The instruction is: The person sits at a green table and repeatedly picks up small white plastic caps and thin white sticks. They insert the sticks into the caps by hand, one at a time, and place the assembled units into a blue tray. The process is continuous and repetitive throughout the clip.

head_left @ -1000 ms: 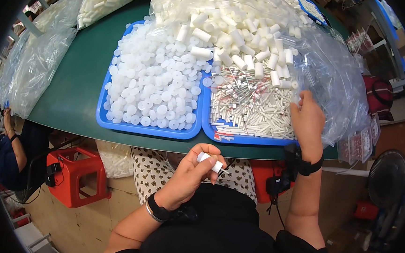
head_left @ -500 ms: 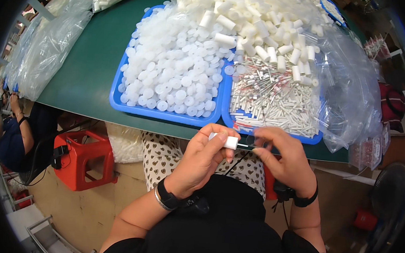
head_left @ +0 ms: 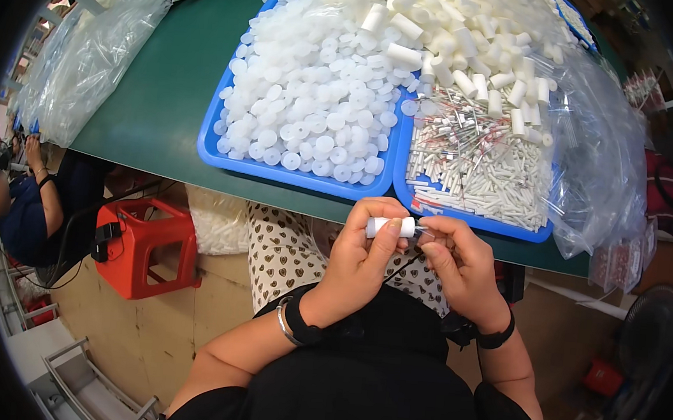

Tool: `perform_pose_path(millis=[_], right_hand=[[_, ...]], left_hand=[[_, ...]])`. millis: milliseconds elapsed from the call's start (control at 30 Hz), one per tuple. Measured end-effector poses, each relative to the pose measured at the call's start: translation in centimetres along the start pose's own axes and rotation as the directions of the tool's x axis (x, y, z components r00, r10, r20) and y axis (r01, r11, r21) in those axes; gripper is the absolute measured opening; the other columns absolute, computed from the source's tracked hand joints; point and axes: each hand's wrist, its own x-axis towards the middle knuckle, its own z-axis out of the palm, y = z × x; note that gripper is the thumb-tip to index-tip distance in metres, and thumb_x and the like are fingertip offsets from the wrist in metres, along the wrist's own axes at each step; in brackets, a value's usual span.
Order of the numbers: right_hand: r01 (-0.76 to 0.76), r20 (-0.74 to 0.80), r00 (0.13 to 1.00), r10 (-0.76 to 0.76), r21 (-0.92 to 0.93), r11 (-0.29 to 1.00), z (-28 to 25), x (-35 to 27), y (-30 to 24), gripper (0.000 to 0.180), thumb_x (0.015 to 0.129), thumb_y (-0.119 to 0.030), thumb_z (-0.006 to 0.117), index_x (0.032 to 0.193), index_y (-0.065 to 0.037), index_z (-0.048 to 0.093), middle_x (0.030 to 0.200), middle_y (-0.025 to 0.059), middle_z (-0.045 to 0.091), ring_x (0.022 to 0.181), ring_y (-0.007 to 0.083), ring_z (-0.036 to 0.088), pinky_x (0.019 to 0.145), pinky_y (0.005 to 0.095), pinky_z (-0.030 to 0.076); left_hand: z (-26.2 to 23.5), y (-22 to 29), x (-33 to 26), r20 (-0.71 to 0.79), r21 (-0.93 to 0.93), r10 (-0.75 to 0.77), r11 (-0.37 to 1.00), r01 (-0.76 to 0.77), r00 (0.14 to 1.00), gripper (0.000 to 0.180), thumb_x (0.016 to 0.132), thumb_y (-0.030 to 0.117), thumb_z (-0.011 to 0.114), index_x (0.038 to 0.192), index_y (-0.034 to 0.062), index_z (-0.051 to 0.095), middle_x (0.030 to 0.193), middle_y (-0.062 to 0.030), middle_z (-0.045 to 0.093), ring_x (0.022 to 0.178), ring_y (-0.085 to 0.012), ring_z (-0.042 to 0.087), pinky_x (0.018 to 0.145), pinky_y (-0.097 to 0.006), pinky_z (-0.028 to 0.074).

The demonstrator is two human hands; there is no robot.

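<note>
My left hand [head_left: 360,262] holds a small white plastic tube [head_left: 390,227] sideways, just below the table's near edge. My right hand [head_left: 462,262] touches the tube's right end and pinches a thin part there, too small to make out. Above the hands, a blue tray [head_left: 292,177] is heaped with white round caps [head_left: 312,107]. A second blue tray [head_left: 472,217] to its right holds thin white sticks with wire ends [head_left: 480,161] and white tubes [head_left: 472,56] piled further back.
The trays sit on a green table [head_left: 157,96]. Clear plastic bags lie at the left [head_left: 83,44] and right [head_left: 605,158]. A red stool [head_left: 143,243] stands below the table. Another person [head_left: 29,204] sits at far left. A fan [head_left: 648,333] is at lower right.
My right hand came back from the right tray and met my left hand at the white tube. The view has shifted down and closer to the hands.
</note>
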Motion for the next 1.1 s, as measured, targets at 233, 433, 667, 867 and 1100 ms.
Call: perform_pose_path(millis=[233,433,667,867,1100], right_hand=[[0.423,0.135,0.906,-0.401,-0.269,0.865,0.0,1.0,0.5,0.024,0.088,0.001,0.061,0.111,0.003,0.056,0.093,0.0171,0.064,0.078,0.0324,0.066,0.068,0.0357,0.053],[0.440,0.097,0.898,-0.429,-0.250,0.863,1.6,0.4,0.7,0.030,0.082,0.006,0.058,0.111,0.002,0.055,0.093,0.0187,0.064,0.080,0.0377,0.066,0.069,0.0422,0.053],[0.344,0.076,0.939,-0.335,-0.237,0.909,2.3,1.0,1.1,0.034,0.088,-0.003,0.064,0.118,0.000,0.050,0.101,0.0186,0.062,0.086,0.0385,0.064,0.070,0.0424,0.052],[0.489,0.052,0.850,-0.525,-0.451,0.747,1.8,1.7,1.7,0.028,0.088,-0.007,0.067,0.112,-0.002,0.055,0.093,0.0136,0.061,0.076,0.0313,0.063,0.061,0.0390,0.051],[0.489,0.085,0.852,-0.516,-0.482,0.727,2.2,1.4,0.7,0.019,0.086,-0.009,0.066,0.102,0.000,0.061,0.080,0.0128,0.061,0.062,0.0294,0.061,0.054,0.0375,0.048]], left_hand=[[-0.4,-0.3,-0.2,0.214,0.167,-0.007,0.985,-0.030,0.977,0.040,0.093,0.002,0.060,0.132,0.0042,0.050,0.128,-0.0052,0.045,0.112,-0.0141,0.052,0.100,-0.029,0.042],[-0.4,-1.3,0.1,0.361,-0.014,0.020,1.000,-0.016,0.932,0.057,0.086,-0.007,0.060,0.140,0.0040,0.046,0.156,-0.0155,0.032,0.140,-0.0260,0.040,0.115,-0.039,0.033],[-0.4,0.3,0.5,0.304,-0.262,-0.253,0.904,0.337,0.918,0.055,0.096,0.015,0.048,0.147,-0.0006,0.034,0.155,-0.0164,0.033,0.140,-0.0274,0.039,0.115,-0.040,0.031],[-1.2,0.0,0.7,0.372,-0.448,-0.250,0.795,0.408,0.894,0.063,0.101,0.035,0.037,0.152,-0.0002,0.025,0.158,-0.0145,0.028,0.145,-0.0254,0.029,0.117,-0.039,0.026],[-0.2,-0.6,-0.4,0.321,-0.554,-0.226,0.743,0.376,0.920,0.055,0.102,0.037,0.046,0.145,0.0054,0.038,0.157,-0.0098,0.030,0.144,-0.0288,0.030,0.117,-0.045,0.028]])
